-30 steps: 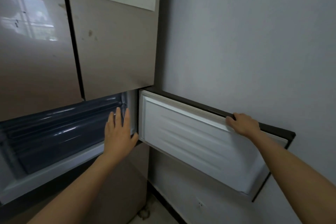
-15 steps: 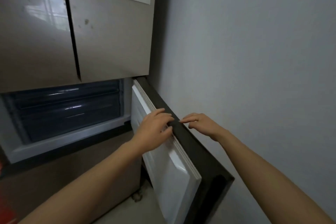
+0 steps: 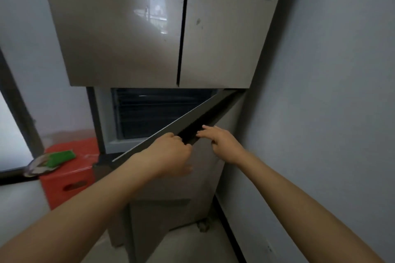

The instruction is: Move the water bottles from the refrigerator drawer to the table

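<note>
Item: refrigerator door, now swung from wide open to partly closed. Our left hand curls over its top edge; our right hand, fingers loosely extended, rests beside it. Beyond both hands, the dark drawer. Water bottles: none visible; table unseen. We judge retrieval finished or interrupted.

The light is dim and flat, cool grey overall. Daylight enters from a window at the left edge of the frame, washed out to white. A bright glare patch sits on the glossy refrigerator door in the upper middle, mirroring a window. The open compartment below is dark. The forearms at the bottom corners look stretched by the wide lens, and straight edges bow. Everything is soft, with slight motion blur.
</note>
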Motion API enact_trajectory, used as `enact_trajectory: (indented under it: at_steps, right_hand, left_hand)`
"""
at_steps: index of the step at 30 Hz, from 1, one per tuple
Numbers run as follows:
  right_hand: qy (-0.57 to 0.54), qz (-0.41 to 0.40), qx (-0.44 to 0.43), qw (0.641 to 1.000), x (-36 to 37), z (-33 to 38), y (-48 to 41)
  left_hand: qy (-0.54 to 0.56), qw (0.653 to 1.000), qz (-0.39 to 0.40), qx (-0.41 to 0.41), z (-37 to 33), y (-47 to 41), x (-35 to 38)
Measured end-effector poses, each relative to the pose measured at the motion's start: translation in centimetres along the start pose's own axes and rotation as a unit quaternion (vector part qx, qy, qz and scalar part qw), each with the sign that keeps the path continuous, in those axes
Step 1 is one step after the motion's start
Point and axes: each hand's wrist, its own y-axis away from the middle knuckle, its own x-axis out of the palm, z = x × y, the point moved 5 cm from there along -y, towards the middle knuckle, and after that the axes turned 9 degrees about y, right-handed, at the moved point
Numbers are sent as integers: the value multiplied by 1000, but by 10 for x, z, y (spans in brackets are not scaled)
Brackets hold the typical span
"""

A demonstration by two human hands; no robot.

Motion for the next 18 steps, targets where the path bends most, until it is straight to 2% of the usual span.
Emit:
enact_trajectory:
  at_steps: [3,6,10,14,16,18]
  right_hand:
    - [5,-4,-5,1000,13,18,-46]
    - [9,-1,-13,1000,27,34,-91]
    - [-8,12,1,1000,41,46,-139]
    - [-31,30,4,999,48,54,-170]
    - [-115,-9,25,993,30,51,-169]
    - [-256,-128,18,958,-13,55,-157]
  left_hand:
    - [-34,998,28,-49,50,-4,11]
    - [-46,994,21,-94,100,-10,20]
    - [14,984,-56,-171,149,-23,29]
    - [33,970,-126,-205,183,-44,44]
    - [44,966,-148,-207,200,-54,52]
    - [26,966,-145,-210,214,-63,58]
